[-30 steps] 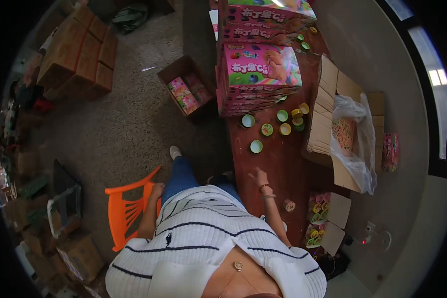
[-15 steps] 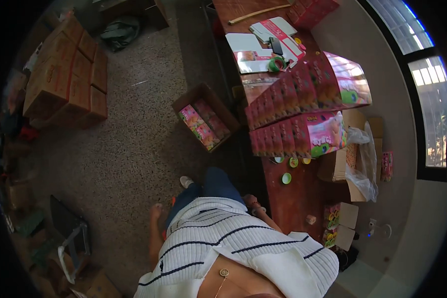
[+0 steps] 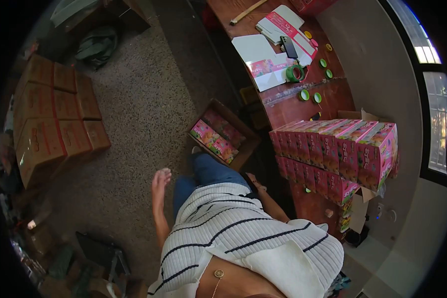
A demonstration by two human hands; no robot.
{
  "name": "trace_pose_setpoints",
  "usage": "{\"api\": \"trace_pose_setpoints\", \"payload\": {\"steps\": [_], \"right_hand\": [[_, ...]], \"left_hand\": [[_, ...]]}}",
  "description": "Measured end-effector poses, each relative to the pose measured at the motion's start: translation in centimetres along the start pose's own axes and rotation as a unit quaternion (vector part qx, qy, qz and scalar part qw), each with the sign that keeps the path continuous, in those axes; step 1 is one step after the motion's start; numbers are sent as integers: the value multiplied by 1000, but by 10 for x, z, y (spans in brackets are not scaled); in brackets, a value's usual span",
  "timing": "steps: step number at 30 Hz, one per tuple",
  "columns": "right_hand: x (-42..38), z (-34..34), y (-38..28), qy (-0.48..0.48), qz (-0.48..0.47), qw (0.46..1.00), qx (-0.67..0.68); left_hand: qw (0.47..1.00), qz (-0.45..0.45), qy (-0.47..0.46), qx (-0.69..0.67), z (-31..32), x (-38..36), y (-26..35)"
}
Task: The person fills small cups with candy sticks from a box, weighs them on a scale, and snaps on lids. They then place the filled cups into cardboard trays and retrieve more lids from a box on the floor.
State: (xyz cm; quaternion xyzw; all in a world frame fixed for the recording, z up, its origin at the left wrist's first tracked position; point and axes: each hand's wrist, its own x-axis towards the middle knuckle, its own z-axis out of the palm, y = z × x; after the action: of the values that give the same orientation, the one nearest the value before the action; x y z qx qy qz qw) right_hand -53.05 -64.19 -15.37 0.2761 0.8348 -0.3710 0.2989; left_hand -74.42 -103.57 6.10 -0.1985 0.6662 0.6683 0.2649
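Observation:
My left hand (image 3: 161,178) hangs out over the speckled floor at the left of my body, with nothing in it and its fingers loosely apart. My right hand (image 3: 255,183) is low beside my right thigh, close to the table's edge; its fingers are dim and hard to make out. In front of my legs stands an open carton (image 3: 247,158) with pink printed boxes (image 3: 213,141) packed inside. To the right, two stacked rows of pink printed boxes (image 3: 333,144) stand on the reddish-brown table (image 3: 283,110).
Farther along the table lie flat white-and-pink cardboard pieces (image 3: 256,47), a phone (image 3: 288,47), a green tape roll (image 3: 295,74) and several small green lids (image 3: 317,97). Sealed brown cartons (image 3: 59,116) are stacked at the left. A folded black-framed item (image 3: 102,253) stands at lower left.
The view has shifted as my body moves forward, closer to the open carton. My left hand has swung forward and outward. The box rows now appear lower and farther right.

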Motion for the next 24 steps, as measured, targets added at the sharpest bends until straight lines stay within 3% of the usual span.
{"api": "trace_pose_setpoints", "payload": {"steps": [2, 4, 8, 10, 11, 14, 16, 18, 20, 22, 24], "right_hand": [[26, -37, -65, 37, -18, 999, 24], [43, -73, -134, 93, -28, 992, 77], [92, -114, -202, 167, 6, 971, 170], [110, -119, -218, 193, 36, 960, 201], [117, -114, -217, 220, 38, 955, 197], [120, -78, -215, 265, 138, 925, 233], [114, -26, -206, 295, 240, 907, 179], [98, 23, -216, 203, 349, 892, 205], [82, 85, -232, 113, 242, 964, 13], [104, 98, -265, 120, 262, 957, 43], [89, 137, -285, 134, 288, 944, 87]], "left_hand": [[985, 113, -86, -97, 21, 13, 123], [919, 274, -222, -177, 57, -2, 251], [727, 343, -477, -353, 94, -25, 405], [824, 184, -404, -353, 81, -53, 461], [823, 172, -418, -345, 77, -34, 472], [787, 132, -509, -324, 86, 37, 519], [759, 102, -561, -315, 94, 69, 546], [731, 75, -605, -306, 109, 103, 575], [703, 58, -643, -298, 116, 130, 598], [674, 43, -676, -293, 106, 158, 617], [642, 25, -709, -290, 142, 182, 627]]}}
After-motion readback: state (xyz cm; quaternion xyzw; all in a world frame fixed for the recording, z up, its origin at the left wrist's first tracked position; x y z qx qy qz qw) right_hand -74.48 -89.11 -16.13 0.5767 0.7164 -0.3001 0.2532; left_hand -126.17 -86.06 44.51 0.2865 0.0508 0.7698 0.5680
